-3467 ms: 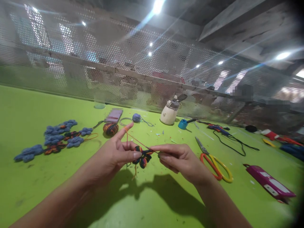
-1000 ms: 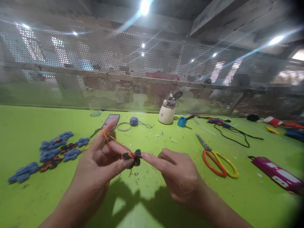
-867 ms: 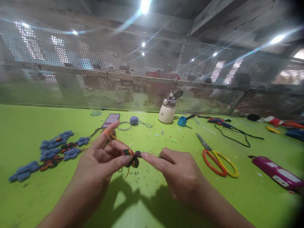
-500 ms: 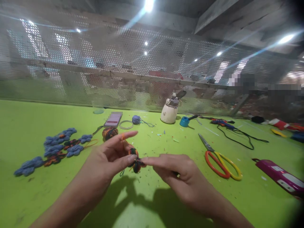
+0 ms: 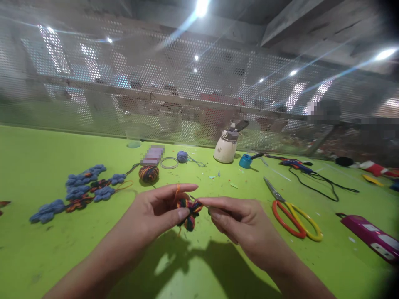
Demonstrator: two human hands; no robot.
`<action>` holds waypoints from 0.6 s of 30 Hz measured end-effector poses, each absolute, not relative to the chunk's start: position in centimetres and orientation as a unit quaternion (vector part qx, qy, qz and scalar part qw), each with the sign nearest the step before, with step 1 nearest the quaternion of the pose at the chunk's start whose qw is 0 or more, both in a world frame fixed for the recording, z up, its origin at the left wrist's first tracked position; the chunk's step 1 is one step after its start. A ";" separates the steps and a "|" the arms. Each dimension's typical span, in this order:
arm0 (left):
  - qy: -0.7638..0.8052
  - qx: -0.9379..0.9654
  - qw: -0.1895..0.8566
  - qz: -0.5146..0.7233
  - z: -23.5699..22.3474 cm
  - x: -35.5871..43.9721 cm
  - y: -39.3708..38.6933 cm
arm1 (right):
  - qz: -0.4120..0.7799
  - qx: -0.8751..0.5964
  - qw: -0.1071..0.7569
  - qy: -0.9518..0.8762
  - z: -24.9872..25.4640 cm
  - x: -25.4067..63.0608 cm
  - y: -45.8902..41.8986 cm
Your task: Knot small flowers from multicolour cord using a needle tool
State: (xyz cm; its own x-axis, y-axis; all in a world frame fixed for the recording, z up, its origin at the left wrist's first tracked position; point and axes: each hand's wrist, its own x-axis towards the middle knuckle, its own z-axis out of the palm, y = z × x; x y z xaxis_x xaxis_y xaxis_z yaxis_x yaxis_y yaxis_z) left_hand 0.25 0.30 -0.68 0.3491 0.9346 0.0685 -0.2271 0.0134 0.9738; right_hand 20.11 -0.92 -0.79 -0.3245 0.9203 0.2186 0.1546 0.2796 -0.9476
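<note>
My left hand (image 5: 148, 214) pinches a small crocheted flower (image 5: 189, 223) in dark, orange and red yarn between thumb and fingers. Orange yarn loops round its raised index finger. My right hand (image 5: 246, 220) is closed on a thin crochet hook, mostly hidden by the fingers; its tip meets the flower's upper edge. Just behind my left hand sits a ball of multicoloured yarn (image 5: 149, 174). Over to the left lie several joined blue and dark-orange crocheted flowers (image 5: 76, 191).
Scissors (image 5: 291, 211) with orange and yellow handles and a magenta power strip (image 5: 370, 236) lie at right. Behind stand a white bottle (image 5: 225, 147), a blue tape roll (image 5: 245, 161), a blue yarn ball (image 5: 182, 156), a phone (image 5: 152, 155), a glue gun (image 5: 296, 166) and a perforated screen (image 5: 174, 95).
My left index finger has lowered from upright to lying toward the flower. The flower has turned in my fingers, and the right hand has pulled slightly away to the right. The view has shifted slightly.
</note>
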 end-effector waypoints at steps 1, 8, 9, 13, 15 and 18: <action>0.339 0.530 0.626 0.460 -0.7 0.3 0.3 | 0.449 -0.399 0.422 -0.679 -0.7 20.1 -0.9; 0.328 0.540 0.629 0.453 -1.2 0.2 0.7 | 0.467 -0.416 0.398 -0.672 -0.5 19.9 -1.0; 0.327 0.542 0.629 0.452 -1.2 0.2 0.8 | 0.477 -0.416 0.396 -0.665 -0.6 19.9 -1.0; 0.341 0.568 0.608 0.437 -1.2 0.1 1.0 | 0.511 -0.420 0.377 -0.648 -1.0 20.0 -0.7; 0.352 0.600 0.582 0.421 -1.2 0.3 0.9 | 0.521 -0.424 0.370 -0.641 -1.2 20.0 -0.4; 0.386 0.688 0.463 0.405 -1.5 0.6 0.6 | 0.542 -0.430 0.372 -0.619 -1.4 19.7 -0.2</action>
